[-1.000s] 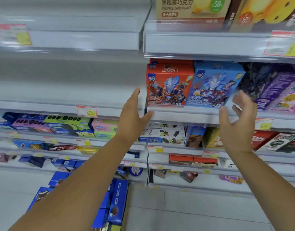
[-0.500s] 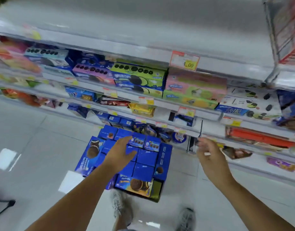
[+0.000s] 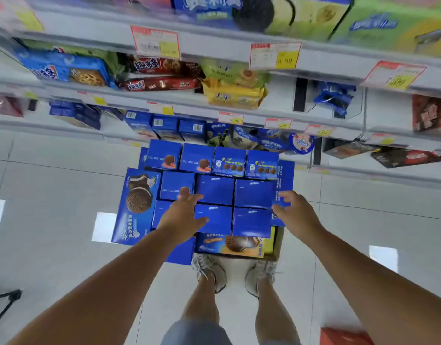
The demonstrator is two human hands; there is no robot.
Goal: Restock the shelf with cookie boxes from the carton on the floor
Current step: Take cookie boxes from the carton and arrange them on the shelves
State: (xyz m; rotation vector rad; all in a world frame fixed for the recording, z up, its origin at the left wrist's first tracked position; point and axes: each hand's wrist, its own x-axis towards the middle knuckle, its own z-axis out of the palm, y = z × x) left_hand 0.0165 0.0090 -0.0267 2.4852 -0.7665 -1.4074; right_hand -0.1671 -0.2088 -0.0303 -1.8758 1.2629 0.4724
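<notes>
An open carton [image 3: 276, 245] stands on the floor right in front of my feet, packed with several blue cookie boxes [image 3: 215, 191] standing on end. Its blue flaps with cookie pictures fold out to the left [image 3: 134, 205] and to the front. My left hand [image 3: 183, 215] hovers with fingers spread over the left boxes and holds nothing. My right hand [image 3: 293, 212] reaches down at the carton's right edge, fingers loosely bent beside the rightmost boxes; I see nothing in it. Both hands are just above the box tops.
White shelves [image 3: 214, 105] with price tags rise behind the carton, holding blue, red, yellow and green cookie packs. Blue boxes [image 3: 164, 125] fill the lowest shelf just behind the carton. A red object [image 3: 344, 336] lies on the floor at the lower right. A dark tripod leg [image 3: 5, 305] shows at left.
My view has tilted from the upper shelves down to the floor carton. Both hands have dropped from shelf height to just above the blue boxes.
</notes>
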